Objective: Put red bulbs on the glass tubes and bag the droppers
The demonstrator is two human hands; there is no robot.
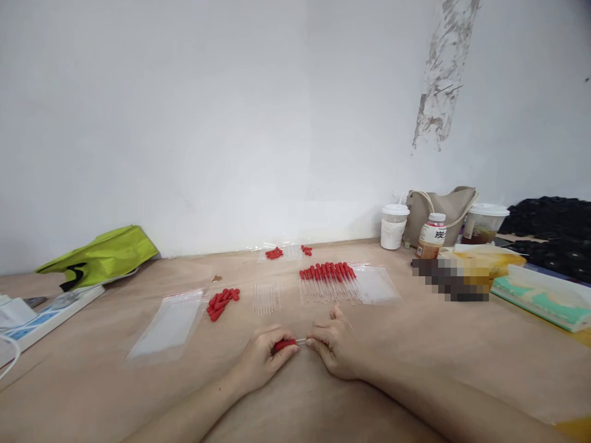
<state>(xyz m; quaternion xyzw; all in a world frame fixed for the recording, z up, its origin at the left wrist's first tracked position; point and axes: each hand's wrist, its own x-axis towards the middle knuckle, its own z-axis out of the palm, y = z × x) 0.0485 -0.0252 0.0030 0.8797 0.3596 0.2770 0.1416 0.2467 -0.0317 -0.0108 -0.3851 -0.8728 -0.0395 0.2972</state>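
My left hand is closed around a red rubber bulb. From the bulb's right end a thin glass dropper tube reaches across to my right hand, whose thumb and forefinger pinch it. How deep the tube sits in the bulb is hidden. Beyond my hands lies a row of bare glass tubes, with a pile of loose red bulbs to its left. Several droppers with red bulbs fitted lie side by side to the right, their tubes pointing toward me.
Clear zip bags lie left and right. More red bulbs lie near the wall. At left are a green bag and a power strip. A cup, bottle, handbag and tissue pack stand right.
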